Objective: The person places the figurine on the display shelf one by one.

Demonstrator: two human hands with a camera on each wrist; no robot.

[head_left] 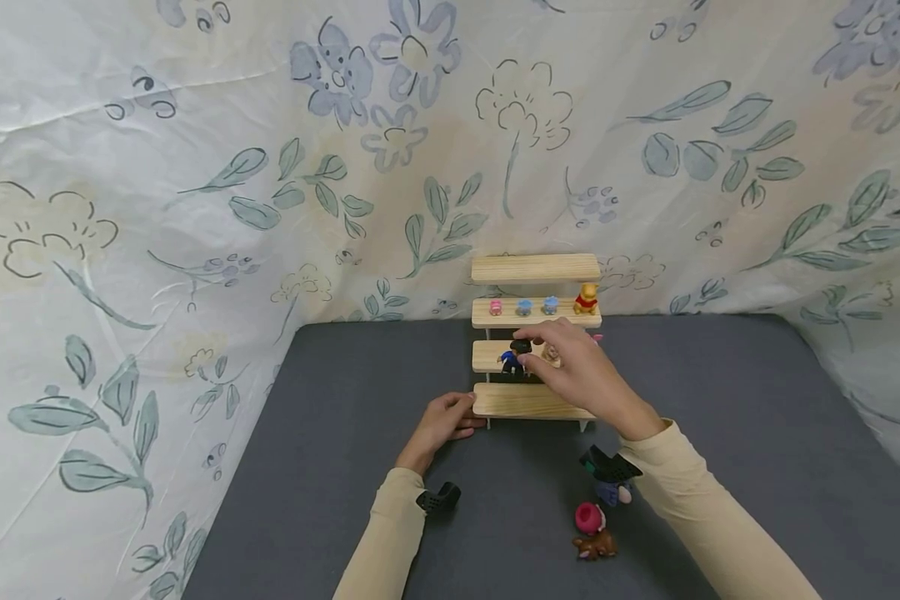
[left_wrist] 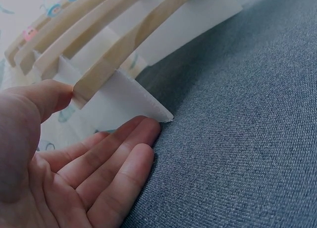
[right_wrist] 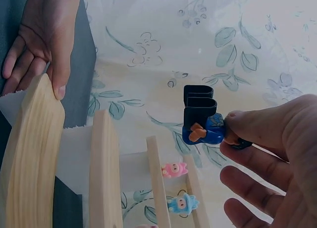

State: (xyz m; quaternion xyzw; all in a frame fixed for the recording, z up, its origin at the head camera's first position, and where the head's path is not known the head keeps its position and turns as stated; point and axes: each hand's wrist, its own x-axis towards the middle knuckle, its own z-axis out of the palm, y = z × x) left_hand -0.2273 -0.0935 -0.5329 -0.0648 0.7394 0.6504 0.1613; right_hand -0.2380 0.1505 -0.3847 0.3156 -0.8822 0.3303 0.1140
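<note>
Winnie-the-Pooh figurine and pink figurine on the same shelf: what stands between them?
In the head view, one blue figurine and another blue figurine stand between the pink figurine and the Winnie-the-Pooh figurine.

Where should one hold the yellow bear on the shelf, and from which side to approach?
Probably by the head, from the right: the bear is upright at the right end of its shelf, head uppermost, with small figures only to the left.

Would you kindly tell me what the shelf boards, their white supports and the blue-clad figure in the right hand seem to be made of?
Shelf boards: wood, pale and apparently unpainted; grain lines show. White supports: perhaps plastic or foam board, matte; the edge looks rough. Blue-clad figure: probably moulded plastic, smooth, with crisp, rigid-looking edges.
</note>
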